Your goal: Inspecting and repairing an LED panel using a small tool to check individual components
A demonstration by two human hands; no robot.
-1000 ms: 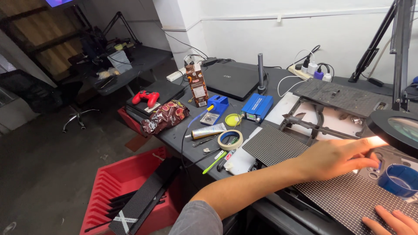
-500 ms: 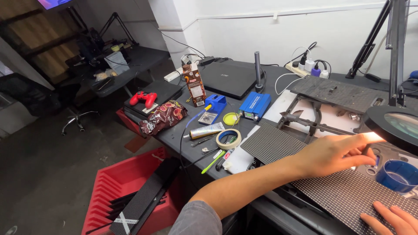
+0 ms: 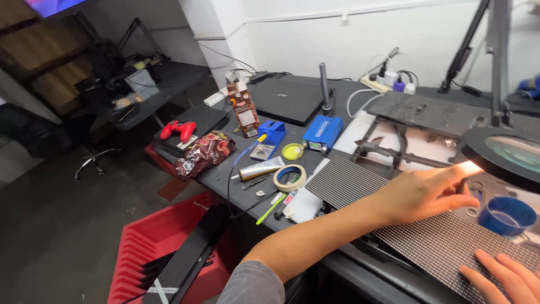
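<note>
While my left hand (image 3: 424, 194) lies open on the grey LED panel (image 3: 405, 231) on the bench and my right hand (image 3: 506, 278) rests flat on its near edge, nothing looks gripped or started yet.

This is an electronics repair workshop, a working room rather than a home. The dark surface (image 3: 225, 169) in the middle of the frame is crowded with bench gear: grey LED matrix panels (image 3: 349, 183) at centre and lower right, a round magnifier lamp (image 3: 506, 155) on a stand at the right edge, a small blue instrument box (image 3: 322, 133), a roll of tape (image 3: 289, 177), a closed laptop (image 3: 287, 98) and a loaded power strip (image 3: 388, 81) against the white wall at the top. At lower left a red crate (image 3: 140, 253) of long black panels sits on bare concrete floor (image 3: 56, 236), and a second cluttered desk (image 3: 169, 79) stands at upper left.
</note>
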